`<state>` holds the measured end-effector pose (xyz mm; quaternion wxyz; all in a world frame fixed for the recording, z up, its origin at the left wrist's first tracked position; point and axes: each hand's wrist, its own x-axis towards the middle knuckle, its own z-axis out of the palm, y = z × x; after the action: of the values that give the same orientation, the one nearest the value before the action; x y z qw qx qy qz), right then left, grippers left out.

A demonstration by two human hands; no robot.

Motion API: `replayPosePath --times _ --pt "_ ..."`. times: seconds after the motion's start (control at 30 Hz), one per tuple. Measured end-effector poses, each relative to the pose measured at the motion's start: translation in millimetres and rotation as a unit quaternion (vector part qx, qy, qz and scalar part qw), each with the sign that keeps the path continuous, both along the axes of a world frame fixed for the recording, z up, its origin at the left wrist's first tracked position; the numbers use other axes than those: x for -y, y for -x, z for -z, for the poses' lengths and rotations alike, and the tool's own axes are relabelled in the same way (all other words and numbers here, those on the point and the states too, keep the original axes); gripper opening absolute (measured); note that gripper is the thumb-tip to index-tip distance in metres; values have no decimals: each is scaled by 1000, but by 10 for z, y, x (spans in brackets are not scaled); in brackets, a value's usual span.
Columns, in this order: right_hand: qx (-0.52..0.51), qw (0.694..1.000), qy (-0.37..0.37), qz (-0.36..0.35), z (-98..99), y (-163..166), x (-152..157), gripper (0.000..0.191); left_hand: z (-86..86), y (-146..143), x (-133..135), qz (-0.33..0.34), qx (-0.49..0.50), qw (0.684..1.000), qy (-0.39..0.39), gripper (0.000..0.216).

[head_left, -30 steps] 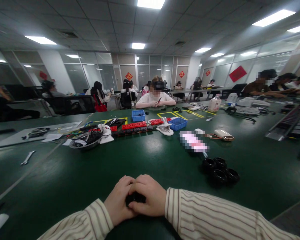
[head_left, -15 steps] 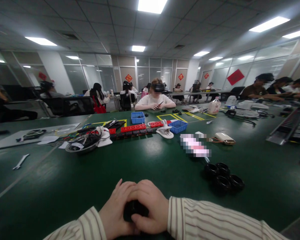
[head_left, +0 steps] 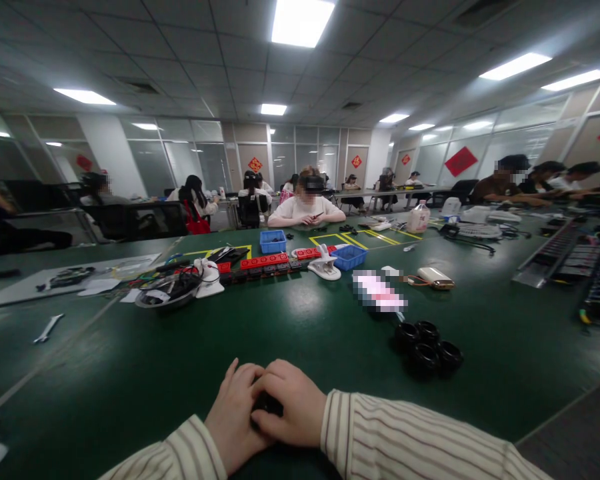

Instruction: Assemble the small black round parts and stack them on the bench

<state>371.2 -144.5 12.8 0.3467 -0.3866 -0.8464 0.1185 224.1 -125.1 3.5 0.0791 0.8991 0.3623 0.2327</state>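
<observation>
My left hand [head_left: 233, 417] and my right hand [head_left: 290, 403] rest together on the green table [head_left: 290, 327] near its front edge. Both are closed around a small black object [head_left: 266, 403] of which only a sliver shows between the fingers. I cannot make out what it is. Striped sleeves cover both forearms. A cluster of black rings [head_left: 427, 348] lies on the table to the right of my hands, apart from them.
Further back lie a wrench [head_left: 47, 329], a bowl of cables [head_left: 167, 291], red power strips [head_left: 265, 261], two blue bins [head_left: 349, 256] and a white power bank [head_left: 434, 277]. A person sits across the table; others sit at the right and behind.
My hands stay clasped on the black object, with the fingers shifted slightly. The view has tilted and turned a little, so the table items sit differently in frame.
</observation>
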Motion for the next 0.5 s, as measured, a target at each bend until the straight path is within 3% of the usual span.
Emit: replayPosePath --times 0.27,0.4,0.5 --pt "-56 991 -5 -120 -100 -59 72 24 -78 51 -180 165 16 977 136 43" --pt "-68 984 -29 -165 -121 -42 100 39 1 90 -220 156 22 976 152 53" --pt "-87 984 -39 -152 -143 -54 102 39 90 114 -214 122 39 981 148 69"
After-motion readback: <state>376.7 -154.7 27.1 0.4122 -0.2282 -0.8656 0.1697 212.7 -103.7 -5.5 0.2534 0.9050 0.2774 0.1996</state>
